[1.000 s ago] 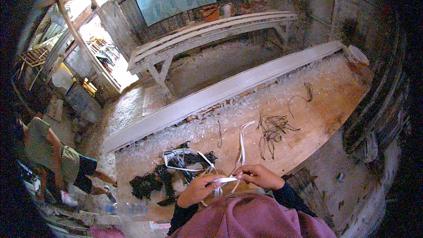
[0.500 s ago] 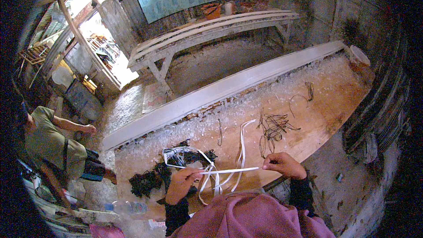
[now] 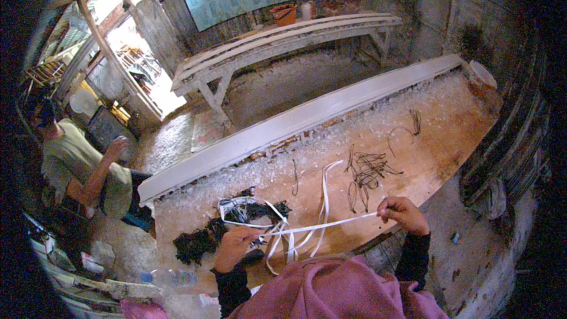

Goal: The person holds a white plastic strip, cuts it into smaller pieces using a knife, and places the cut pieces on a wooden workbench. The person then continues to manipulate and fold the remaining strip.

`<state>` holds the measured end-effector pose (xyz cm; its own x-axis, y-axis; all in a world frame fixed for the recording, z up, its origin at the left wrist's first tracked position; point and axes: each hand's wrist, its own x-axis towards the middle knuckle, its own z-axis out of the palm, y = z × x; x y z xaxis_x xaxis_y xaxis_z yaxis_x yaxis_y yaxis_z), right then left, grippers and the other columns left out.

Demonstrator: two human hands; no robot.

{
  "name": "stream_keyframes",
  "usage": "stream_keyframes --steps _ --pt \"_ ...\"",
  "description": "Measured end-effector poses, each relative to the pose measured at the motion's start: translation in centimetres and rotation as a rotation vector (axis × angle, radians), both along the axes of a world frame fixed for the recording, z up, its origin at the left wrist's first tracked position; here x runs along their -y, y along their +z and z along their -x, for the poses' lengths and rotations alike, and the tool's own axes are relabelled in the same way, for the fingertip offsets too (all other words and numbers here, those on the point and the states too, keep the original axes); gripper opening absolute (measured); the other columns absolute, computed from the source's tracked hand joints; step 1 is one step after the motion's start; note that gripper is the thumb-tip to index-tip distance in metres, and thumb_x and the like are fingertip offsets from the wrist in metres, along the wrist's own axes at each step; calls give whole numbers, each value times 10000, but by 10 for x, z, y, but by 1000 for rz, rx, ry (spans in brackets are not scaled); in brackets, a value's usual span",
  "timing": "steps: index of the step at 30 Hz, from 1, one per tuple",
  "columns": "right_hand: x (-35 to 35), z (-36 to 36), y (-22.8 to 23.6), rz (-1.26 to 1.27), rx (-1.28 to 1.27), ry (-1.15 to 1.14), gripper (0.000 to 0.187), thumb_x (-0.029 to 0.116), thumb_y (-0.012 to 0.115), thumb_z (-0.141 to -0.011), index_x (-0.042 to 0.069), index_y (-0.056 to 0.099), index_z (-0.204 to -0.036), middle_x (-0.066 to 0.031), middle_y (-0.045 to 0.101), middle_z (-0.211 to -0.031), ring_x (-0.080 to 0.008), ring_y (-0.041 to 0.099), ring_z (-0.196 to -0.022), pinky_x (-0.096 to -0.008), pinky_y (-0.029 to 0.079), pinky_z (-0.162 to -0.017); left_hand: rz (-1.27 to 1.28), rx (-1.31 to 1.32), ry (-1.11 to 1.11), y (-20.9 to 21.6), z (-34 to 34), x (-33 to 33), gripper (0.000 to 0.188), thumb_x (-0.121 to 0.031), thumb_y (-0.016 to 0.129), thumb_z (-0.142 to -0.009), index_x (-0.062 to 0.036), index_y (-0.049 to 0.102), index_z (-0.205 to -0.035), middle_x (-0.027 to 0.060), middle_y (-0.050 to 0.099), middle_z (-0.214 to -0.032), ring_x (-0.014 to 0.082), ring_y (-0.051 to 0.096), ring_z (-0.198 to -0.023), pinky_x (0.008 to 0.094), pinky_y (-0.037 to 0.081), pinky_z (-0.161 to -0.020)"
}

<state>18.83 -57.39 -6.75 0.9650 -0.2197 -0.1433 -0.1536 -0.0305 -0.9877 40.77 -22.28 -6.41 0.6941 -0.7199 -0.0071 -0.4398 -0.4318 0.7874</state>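
Note:
A narrow white strap (image 3: 322, 225) is stretched between my two hands above the wooden table. My left hand (image 3: 235, 247) pinches its left end, close to a heap of black cords (image 3: 198, 244). At the other end, my right hand (image 3: 405, 214) grips the strap between thumb and fingers, just past the table's near edge. More white straps (image 3: 325, 195) lie loose under the stretched one, some looped over the black heap. A tangle of thin dark wire or cord (image 3: 367, 171) rests on the tabletop to the right.
A long white-painted board (image 3: 307, 119) runs along the table's far edge, with pale flakes beside it. Beyond stands a white bench (image 3: 283, 38) with an orange pot (image 3: 283, 15). Another person (image 3: 97, 168) is at the left. A clear plastic bottle (image 3: 168, 277) lies near the lower left.
My right hand has moved right and slightly up, my left hand slightly left, so a longer length of strap spans between them. The other person has come closer to the table, one forearm raised.

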Motion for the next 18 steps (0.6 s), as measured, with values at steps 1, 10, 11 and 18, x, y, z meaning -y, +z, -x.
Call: stream_keyframes --steps 1,10,11,18 --pt "1 -1 -2 -34 43 -20 127 155 552 -831 40 558 -777 -17 548 -720 -103 508 -660 -240 421 -621 4 -35 -16 -4 0 2 155 -78 533 -799 -49 646 -902 113 629 -862 215 595 -815 278 459 -719" --pt "-3 -12 -18 -576 346 -383 152 209 527 -850 59 514 -828 -43 558 -729 -137 527 -604 -267 432 -596 73 45 -252 -49 8 19 168 -60 532 -778 -18 620 -915 113 579 -825 225 560 -756 300 444 -681" --pt "-3 -13 -18 -631 364 -377 151 214 526 -852 64 513 -838 -47 569 -752 -136 533 -606 -267 439 -593 53 0 -255 -52 10 20 165 -63 534 -778 -18 618 -912 115 578 -826 228 558 -763 301 442 -682" --pt "-7 -14 -12 -640 320 -614 177 233 525 -857 65 535 -911 -69 603 -910 -119 561 -651 -252 484 -607 31 15 -286 -61 14 28 160 -88 545 -779 -25 618 -906 124 591 -806 249 571 -749 316 445 -665"
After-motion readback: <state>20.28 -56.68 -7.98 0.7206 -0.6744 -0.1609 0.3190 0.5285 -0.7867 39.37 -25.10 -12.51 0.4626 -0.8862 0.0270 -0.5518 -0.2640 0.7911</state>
